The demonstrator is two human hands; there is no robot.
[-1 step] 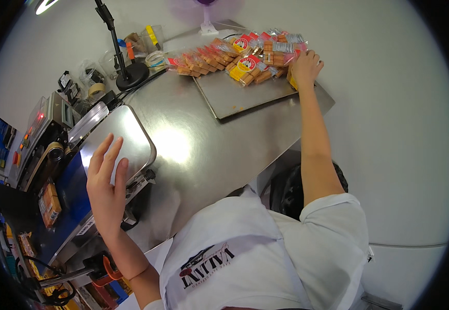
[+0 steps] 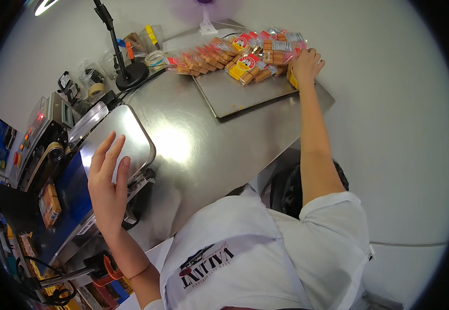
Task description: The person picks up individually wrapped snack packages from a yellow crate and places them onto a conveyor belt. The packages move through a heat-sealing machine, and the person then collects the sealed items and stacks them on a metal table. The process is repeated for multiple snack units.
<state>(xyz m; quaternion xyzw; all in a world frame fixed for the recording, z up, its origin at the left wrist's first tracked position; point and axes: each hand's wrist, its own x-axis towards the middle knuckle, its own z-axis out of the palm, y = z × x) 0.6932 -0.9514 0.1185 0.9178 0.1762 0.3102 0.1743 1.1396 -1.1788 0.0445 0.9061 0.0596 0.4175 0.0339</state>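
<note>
At the far right corner of the steel table, my right hand [image 2: 307,67] has its fingers curled around a clear packet of brown bars with a yellow label [image 2: 292,78]. The hand covers much of that packet. Beside it lies a pile of similar packets [image 2: 246,66], some with red and yellow labels, on a flat metal tray [image 2: 245,101]. My left hand [image 2: 108,181] is open and holds nothing, fingers spread, above the near edge of a smooth steel plate [image 2: 134,132]. One more packet of bars [image 2: 50,205] lies on a blue conveyor belt [image 2: 69,217] at the left.
A machine with buttons and a red light [image 2: 38,124] stands along the left. Behind the steel plate are a black lamp stand [image 2: 131,76], a roll of tape [image 2: 96,91] and clear containers [image 2: 152,37]. A purple fan on a white stand [image 2: 207,26] is at the back.
</note>
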